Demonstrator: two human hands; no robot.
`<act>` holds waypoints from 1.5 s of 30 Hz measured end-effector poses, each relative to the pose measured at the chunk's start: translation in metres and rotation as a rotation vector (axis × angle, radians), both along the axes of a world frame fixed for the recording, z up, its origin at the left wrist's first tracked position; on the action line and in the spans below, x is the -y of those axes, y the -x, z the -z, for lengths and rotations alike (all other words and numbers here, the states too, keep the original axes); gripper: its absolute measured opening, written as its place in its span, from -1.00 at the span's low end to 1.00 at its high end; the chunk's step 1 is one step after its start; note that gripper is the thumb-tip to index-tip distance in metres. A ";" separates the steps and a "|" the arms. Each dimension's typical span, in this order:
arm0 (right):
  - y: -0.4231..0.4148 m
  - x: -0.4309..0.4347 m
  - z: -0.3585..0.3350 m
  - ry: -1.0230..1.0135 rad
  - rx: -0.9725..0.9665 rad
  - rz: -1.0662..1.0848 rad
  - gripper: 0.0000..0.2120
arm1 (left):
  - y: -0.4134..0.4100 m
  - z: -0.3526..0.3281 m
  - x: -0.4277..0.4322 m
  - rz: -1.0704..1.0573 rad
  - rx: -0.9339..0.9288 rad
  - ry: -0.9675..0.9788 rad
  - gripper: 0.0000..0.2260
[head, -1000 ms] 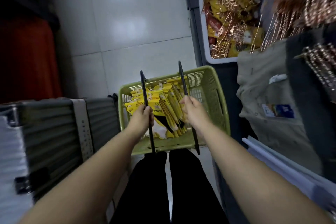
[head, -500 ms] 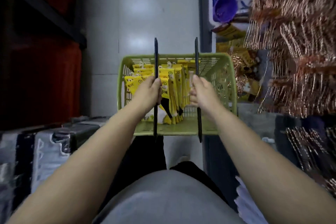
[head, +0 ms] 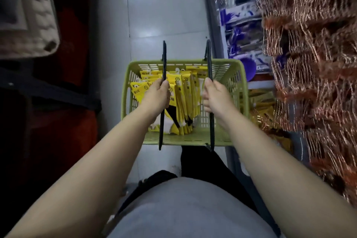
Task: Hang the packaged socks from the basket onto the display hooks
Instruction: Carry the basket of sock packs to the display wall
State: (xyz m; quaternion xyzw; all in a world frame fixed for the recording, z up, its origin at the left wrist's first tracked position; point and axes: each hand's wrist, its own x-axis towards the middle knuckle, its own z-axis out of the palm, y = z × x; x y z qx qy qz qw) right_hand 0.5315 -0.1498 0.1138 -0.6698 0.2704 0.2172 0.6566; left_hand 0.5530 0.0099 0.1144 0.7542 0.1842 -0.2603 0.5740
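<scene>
A green plastic basket (head: 234,87) hangs in front of me above the white floor, held by its two black handles. My left hand (head: 156,95) grips the left handle (head: 164,58). My right hand (head: 217,98) grips the right handle (head: 209,58). Inside the basket stand several yellow sock packs (head: 183,91), upright and packed together toward its left side. Rows of copper-coloured display hooks (head: 313,67) fill the rack on my right.
A shelf at the right holds blue and white packaged goods (head: 241,31) and gold packets (head: 264,106) lower down. Dark and red shelving (head: 63,102) lines the left, with a beige quilted item (head: 27,19) above. The white tiled aisle (head: 164,9) runs ahead.
The basket has come up off the suitcase and travelled forward along the aisle with both hands on its handles. The hook rack on the right now fills more of the view.
</scene>
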 end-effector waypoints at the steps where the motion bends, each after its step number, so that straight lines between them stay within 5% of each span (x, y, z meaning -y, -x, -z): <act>1: -0.024 0.003 0.000 -0.016 0.000 0.002 -0.75 | -0.024 0.000 0.001 -0.011 0.000 0.001 -0.77; 16: -0.370 0.007 -0.018 0.003 0.000 0.025 -0.79 | -0.375 -0.010 -0.004 0.025 -0.007 0.102 -0.73; 35: -0.827 -0.009 0.010 -0.127 0.017 0.411 -0.83 | -0.895 0.000 0.000 0.371 -0.014 0.008 -0.76; 40: -0.937 -0.002 0.000 -0.096 -0.025 0.479 -0.64 | -1.013 -0.008 0.009 0.424 -0.033 -0.010 -0.76; 45: -1.034 0.000 -0.008 -0.016 -0.047 0.591 -0.72 | -1.129 -0.003 0.021 0.547 -0.040 0.000 -0.76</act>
